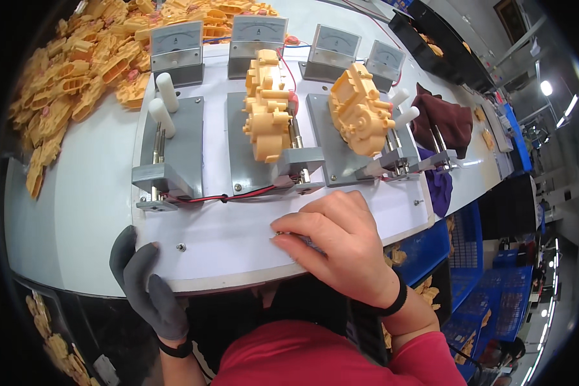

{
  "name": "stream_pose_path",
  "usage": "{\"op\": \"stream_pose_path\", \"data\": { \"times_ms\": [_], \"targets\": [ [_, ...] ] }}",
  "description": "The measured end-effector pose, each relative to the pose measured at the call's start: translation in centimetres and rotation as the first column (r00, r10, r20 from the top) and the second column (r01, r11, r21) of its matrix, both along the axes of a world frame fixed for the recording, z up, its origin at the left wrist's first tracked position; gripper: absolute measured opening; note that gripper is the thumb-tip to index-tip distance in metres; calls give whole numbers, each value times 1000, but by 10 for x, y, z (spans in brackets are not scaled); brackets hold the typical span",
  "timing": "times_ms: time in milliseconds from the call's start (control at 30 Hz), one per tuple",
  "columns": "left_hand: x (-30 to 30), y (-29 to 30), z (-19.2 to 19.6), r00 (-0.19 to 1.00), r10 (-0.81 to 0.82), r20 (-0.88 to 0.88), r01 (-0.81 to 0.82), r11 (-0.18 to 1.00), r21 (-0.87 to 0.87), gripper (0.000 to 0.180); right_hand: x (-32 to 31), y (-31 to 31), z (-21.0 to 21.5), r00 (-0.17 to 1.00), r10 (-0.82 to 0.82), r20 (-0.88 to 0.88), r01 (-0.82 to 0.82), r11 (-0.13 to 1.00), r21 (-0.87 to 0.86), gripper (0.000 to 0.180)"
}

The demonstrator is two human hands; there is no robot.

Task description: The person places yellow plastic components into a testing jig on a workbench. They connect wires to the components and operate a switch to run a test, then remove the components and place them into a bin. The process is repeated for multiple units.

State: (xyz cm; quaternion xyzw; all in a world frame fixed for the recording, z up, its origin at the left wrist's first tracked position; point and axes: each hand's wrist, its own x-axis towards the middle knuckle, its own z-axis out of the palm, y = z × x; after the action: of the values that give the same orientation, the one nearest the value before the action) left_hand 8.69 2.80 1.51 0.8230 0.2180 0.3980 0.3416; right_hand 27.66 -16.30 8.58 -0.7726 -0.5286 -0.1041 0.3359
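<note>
My bare right hand (pixel 344 241) is over the front of the white board (pixel 238 260), thumb and forefinger pinched on a small metal toggle switch (pixel 280 234), mostly covered by the fingertips. A similar toggle switch (pixel 181 247) stands to its left. In a grey glove, my left hand (pixel 149 286) rests at the board's front left corner, fingers stretched out and holding nothing. Beyond the hands, one yellow plastic housing (pixel 267 109) sits upright on the middle grey fixture (pixel 241 170). Another yellow housing (pixel 360 112) is tilted on the right fixture (pixel 325 145).
The left fixture (pixel 190 141) has white pegs (pixel 161 117) and no housing. Several analog meters (pixel 258 32) line the back. Yellow housings (pixel 96 58) are heaped at the far left. A brown cloth (pixel 441 119) lies on the right; blue crates (pixel 469 257) stand below.
</note>
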Motion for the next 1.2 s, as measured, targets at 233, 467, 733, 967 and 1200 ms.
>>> {"op": "stream_pose_path", "data": {
  "times_ms": [233,467,733,967,1200],
  "targets": [
    [4,-1,0,999,-5,-33,6,1000,28,42,1,-2,0,1000,9,-5,-9,1000,4,18],
    [4,-6,-10,996,18,83,-8,993,-115,45,1,0,-3,999,18,-27,-17,999,45,14],
    [3,-2,-16,997,-19,71,25,996,-82,50,0,-3,-5,1000,-2,-14,3,999,47,15],
    [4,-3,-12,998,19,59,-15,998,-58,47,-1,-1,-5,1000,-4,-2,4,999,53,15],
    [4,-2,-11,998,1,56,1,999,-43,45,-1,0,-4,1000,-2,3,2,998,60,16]
  ]
}}
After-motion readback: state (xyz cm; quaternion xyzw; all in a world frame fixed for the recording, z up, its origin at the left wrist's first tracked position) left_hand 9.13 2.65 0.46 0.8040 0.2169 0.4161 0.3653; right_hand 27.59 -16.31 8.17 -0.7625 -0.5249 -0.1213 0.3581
